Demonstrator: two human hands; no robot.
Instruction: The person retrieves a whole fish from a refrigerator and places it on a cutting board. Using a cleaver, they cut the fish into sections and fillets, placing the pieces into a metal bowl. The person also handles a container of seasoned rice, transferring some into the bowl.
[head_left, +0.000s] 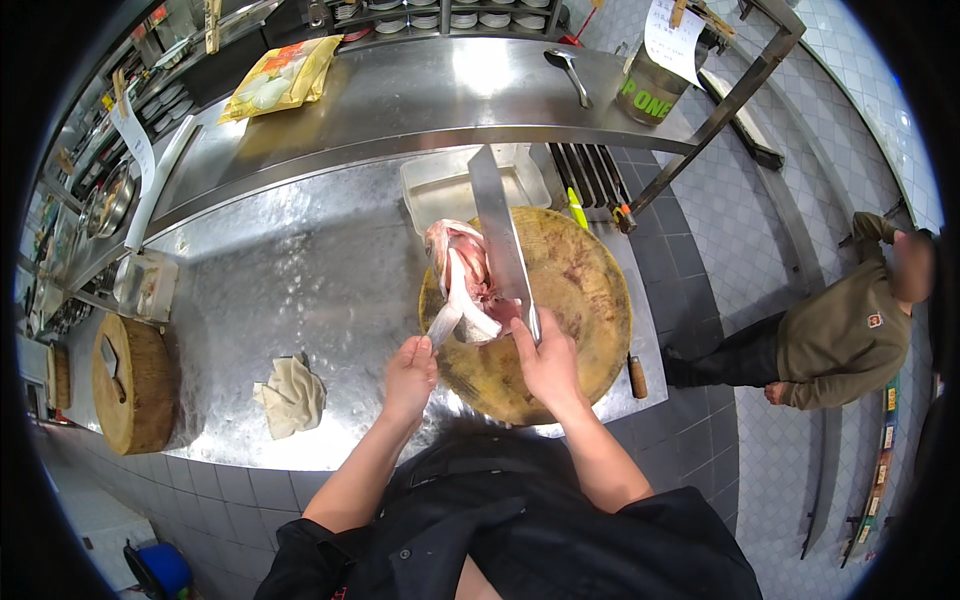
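A split fish head (461, 259) with pink, opened flesh lies on the left part of a round wooden chopping block (581, 315). My left hand (411, 375) pinches a pale fin (445, 324) at the near end of the fish. In my right hand (551, 364) is the handle of a broad cleaver (499, 225), its blade pointing away from me. The blade stands along the right side of the fish and covers part of it; whether it touches the flesh I cannot tell. My right fingers are close to the fish's near edge.
Behind the block are a pale plastic tray (426, 196) and a knife rack (589, 176). A crumpled cloth (291, 397) and another chopping block (135, 382) sit leftward. Above runs a steel shelf (420, 90). A wooden handle (637, 377) lies right; a person (836, 337) stands beyond.
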